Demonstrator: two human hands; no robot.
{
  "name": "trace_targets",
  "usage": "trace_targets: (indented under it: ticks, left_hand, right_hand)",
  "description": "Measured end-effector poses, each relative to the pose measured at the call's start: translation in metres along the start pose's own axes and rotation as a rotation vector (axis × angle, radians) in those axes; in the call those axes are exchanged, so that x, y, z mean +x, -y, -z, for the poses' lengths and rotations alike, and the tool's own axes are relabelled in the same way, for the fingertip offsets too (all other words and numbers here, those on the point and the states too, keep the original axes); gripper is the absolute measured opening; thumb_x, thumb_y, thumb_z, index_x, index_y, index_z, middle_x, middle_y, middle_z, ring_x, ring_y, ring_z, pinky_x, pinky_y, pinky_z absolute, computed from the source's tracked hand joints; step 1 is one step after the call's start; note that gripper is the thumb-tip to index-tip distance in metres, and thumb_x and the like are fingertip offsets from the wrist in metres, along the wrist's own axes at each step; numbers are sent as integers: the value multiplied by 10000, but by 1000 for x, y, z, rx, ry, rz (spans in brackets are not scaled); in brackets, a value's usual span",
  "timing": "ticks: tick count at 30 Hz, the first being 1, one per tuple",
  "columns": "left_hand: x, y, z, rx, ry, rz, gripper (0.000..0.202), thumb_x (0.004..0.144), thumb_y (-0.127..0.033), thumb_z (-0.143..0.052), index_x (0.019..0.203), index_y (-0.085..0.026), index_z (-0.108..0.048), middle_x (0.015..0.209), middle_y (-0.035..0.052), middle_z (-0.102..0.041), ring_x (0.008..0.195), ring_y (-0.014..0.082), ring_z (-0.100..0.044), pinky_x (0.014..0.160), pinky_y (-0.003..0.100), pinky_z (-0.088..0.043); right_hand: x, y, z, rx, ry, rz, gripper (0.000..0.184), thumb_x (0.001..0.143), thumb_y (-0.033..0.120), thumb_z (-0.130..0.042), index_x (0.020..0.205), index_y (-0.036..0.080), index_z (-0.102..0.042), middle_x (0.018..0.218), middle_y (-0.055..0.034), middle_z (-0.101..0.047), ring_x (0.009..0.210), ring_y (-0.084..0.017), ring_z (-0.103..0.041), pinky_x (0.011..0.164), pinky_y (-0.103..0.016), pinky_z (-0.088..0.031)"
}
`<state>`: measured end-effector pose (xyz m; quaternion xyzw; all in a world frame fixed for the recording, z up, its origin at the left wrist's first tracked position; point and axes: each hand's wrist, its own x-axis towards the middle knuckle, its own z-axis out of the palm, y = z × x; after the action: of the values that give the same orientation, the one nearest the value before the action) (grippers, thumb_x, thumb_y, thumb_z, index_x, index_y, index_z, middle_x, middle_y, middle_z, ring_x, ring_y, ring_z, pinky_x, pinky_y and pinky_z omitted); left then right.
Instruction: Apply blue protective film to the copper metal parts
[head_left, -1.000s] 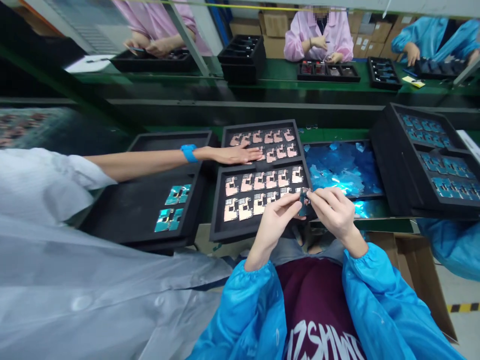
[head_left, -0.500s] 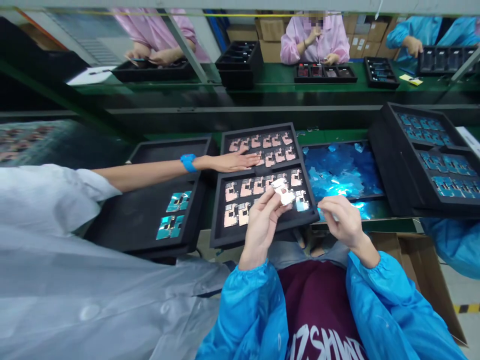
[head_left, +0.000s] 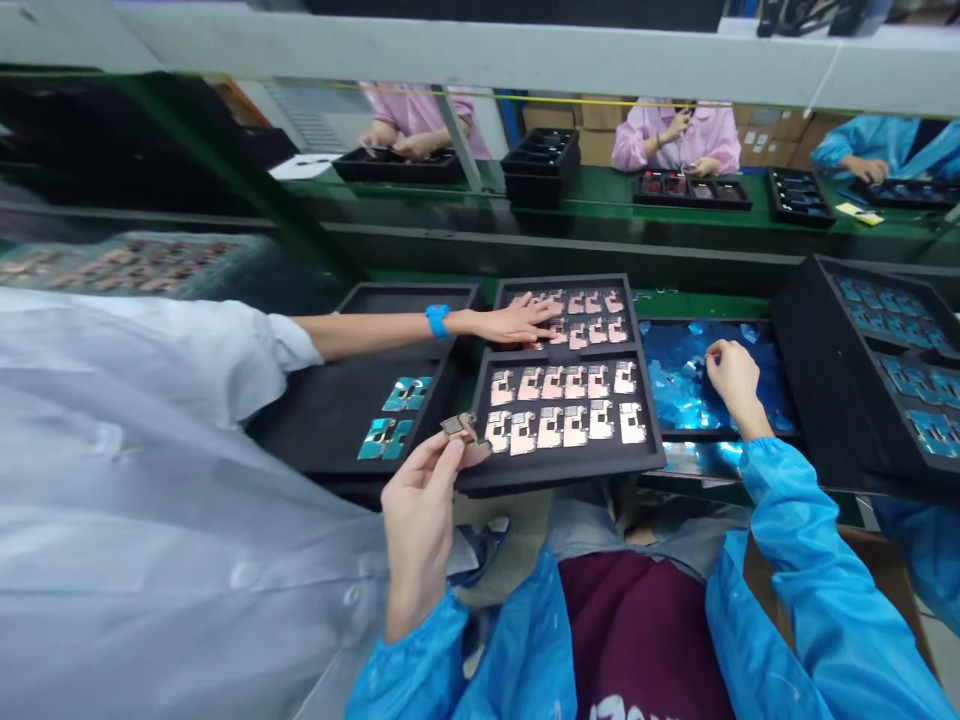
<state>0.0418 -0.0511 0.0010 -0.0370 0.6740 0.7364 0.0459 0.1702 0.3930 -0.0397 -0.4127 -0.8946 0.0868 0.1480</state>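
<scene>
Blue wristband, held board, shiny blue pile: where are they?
Blue wristband (head_left: 437, 321): head view, middle of the band.
Held board (head_left: 457, 426): head view, its upper part.
Shiny blue pile (head_left: 678, 378): head view, its left half.

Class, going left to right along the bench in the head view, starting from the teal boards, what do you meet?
Teal boards → held board → pinkish boards → right hand → black tray of blue boards.
</scene>
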Motion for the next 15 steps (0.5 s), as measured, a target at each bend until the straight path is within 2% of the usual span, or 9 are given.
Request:
trace_targets:
  ticks: [3,6,8,12,13,15]
  left_hand:
    - [5,6,19,59,28,20,451,762,-510,-921,1037,-168,-816,1171,104,-832,847,189,-763,927,344,-608]
    - [8,9,31,84,20,37,505,769,-552,-916,1077,-164,-821,1250,124,-822,958,218,-759,962,348,-582]
    - [10,9,36,63,26,60,530,750,-557,-930,1084,-158,-827,1316,140,-806,1071,249,-749,1023,361,-560]
    - [12,11,42,-35,137,152,511,719,-531,-960,1026,-143,-836,1467,182,-731,1216,307,-719,1129,427,-533]
    - [12,12,43,-56,158,171,509,718,-520,-963,1031,-139,-837,1480,188,-722,1246,321,-711,1151,450,-526]
    - [12,13,43,-90,187,197,526,736,-500,-954,1095,-134,-836,1488,192,-715,1314,343,-685,1203,494,-496]
  right_hand:
    - [2,2,-5,-119,-75,66,385,1040,188,-427,1247,156,-751,1283,-217,-693,1132,-333,-649,798,-386,-541]
    - [-4,6,-7,-152,-184,157,536,1017,120,-366,1489,135,-618,1408,-232,-638,1209,-340,-622,789,-387,-558]
    - [-9,8,-9,-161,-212,217,581,1010,100,-357,1556,130,-552,1419,-228,-635,1234,-334,-611,816,-387,-570]
    - [-17,9,-15,-218,-138,197,543,1027,113,-365,1526,76,-575,1210,-229,-706,1137,-340,-630,792,-389,-567]
    - [-19,8,-16,-227,-121,192,511,1034,129,-374,1478,75,-621,1199,-233,-706,1134,-345,-628,783,-388,-563]
    - [-21,5,-19,-234,-116,224,438,1049,165,-387,1303,87,-735,1301,-256,-682,1194,-364,-609,822,-403,-566]
